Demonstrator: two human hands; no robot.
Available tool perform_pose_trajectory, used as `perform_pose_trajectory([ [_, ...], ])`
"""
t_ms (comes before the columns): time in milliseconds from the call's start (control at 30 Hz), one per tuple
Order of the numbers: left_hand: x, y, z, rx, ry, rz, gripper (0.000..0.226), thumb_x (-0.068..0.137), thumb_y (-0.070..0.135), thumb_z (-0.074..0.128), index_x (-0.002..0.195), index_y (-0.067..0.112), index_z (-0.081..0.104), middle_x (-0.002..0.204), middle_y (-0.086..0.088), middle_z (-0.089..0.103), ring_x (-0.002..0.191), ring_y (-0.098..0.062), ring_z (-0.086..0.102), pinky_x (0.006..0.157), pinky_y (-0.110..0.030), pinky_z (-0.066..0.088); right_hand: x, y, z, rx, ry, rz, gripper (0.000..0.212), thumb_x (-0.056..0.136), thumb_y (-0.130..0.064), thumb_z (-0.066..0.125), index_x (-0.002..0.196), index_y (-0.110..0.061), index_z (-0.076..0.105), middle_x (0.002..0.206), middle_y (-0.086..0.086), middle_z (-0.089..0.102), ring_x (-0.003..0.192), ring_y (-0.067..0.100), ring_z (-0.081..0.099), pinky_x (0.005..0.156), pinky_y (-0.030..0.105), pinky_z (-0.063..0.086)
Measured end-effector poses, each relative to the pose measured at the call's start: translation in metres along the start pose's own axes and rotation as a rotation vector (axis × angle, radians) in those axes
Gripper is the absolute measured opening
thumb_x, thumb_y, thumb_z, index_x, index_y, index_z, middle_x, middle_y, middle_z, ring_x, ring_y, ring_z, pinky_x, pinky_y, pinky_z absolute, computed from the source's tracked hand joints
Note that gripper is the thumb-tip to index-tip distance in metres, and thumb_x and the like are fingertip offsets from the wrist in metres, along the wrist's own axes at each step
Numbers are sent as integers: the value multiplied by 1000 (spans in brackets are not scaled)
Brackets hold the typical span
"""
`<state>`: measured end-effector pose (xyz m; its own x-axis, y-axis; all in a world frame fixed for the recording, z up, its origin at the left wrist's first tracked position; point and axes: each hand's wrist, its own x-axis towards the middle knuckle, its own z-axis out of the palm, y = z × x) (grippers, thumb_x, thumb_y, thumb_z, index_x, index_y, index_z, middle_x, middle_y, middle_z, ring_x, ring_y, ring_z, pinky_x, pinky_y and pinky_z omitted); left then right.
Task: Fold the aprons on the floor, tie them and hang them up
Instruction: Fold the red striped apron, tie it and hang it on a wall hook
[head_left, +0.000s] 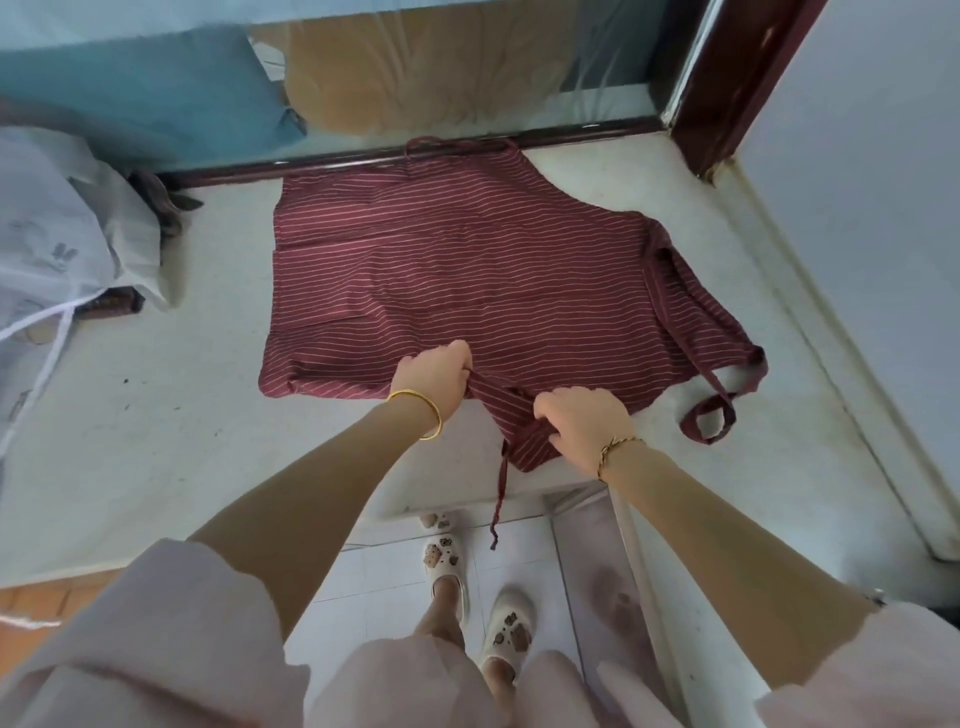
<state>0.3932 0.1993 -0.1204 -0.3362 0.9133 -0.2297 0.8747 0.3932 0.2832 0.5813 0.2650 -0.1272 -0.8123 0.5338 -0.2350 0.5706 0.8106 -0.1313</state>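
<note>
Pale floor (156, 415); left hand (436, 374), right hand (582, 421) grip apron (467, 270) hem, fingertips hidden.

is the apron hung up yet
No, the striped apron lies spread on the floor, the left hand and right hand gripping its near edge.

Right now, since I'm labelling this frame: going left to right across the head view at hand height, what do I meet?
White fabric bundle, left hand, right hand (both gripping the striped apron), looped apron tie, white wall.
</note>
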Motion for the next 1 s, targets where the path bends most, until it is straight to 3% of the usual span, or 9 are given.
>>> perform_pose_trajectory([
  [100,-5,9,-2,-36,100,110,21,80,10,54,100,17,56,105,0,53,100,-22,48,87,-34,41,2,4,-12,170,79,35,22,91,-19,52,110,-22,62,103,-1,58,100,20,53,82,33,44],
  [233,-7,37,-8,-369,-109,206,19,71,27,60,88,21,54,93,3,52,90,-19,53,77,-30,48,6,5,-35,429,447,106,17,83,-6,55,93,-15,65,86,-2,54,77,18,54,65,34,49],
  [367,1,58,-8,-442,-22,104,40,62,48,67,86,23,48,92,2,52,92,-18,49,77,-31,45,14,3,-59,488,569,104,20,84,-5,54,94,-18,67,90,-1,54,74,15,54,60,29,46],
  [467,6,64,-19,-394,109,-24,29,79,32,67,96,17,49,99,-4,53,92,-23,50,77,-31,43,19,3,-71,457,581,110,18,89,-9,53,98,-18,67,93,1,52,75,15,53,60,30,45],
  [533,8,64,-30,-458,104,-88,16,88,20,58,94,14,45,90,-6,57,77,-21,57,63,-25,44,21,5,-76,428,588,149,17,93,-13,53,102,-16,66,96,4,52,75,20,55,60,33,47],
  [600,5,64,-40,-511,86,-111,15,93,22,53,94,14,41,78,-3,56,58,-15,54,48,-21,40,22,7,-79,397,595,209,18,95,-15,51,106,-14,65,99,6,53,76,22,56,59,32,45],
  [733,0,63,-53,-464,21,-40,29,90,36,59,103,15,45,85,0,56,67,-14,52,59,-27,47,25,12,-87,372,592,343,20,96,-13,47,109,-12,61,105,9,52,79,26,57,60,30,40],
  [867,-4,49,-60,-161,-193,-11,32,83,13,65,113,13,53,100,-2,57,90,-20,56,77,-29,51,28,16,-88,334,548,456,22,96,-9,45,113,-13,59,108,10,50,75,26,53,61,31,38],
  [1000,-14,27,-69,182,-69,-153,24,86,7,53,108,15,56,91,-2,58,86,-23,57,80,-38,54,29,18,-80,343,488,552,30,94,-4,46,121,-15,55,115,11,49,73,23,48,62,32,36],
])
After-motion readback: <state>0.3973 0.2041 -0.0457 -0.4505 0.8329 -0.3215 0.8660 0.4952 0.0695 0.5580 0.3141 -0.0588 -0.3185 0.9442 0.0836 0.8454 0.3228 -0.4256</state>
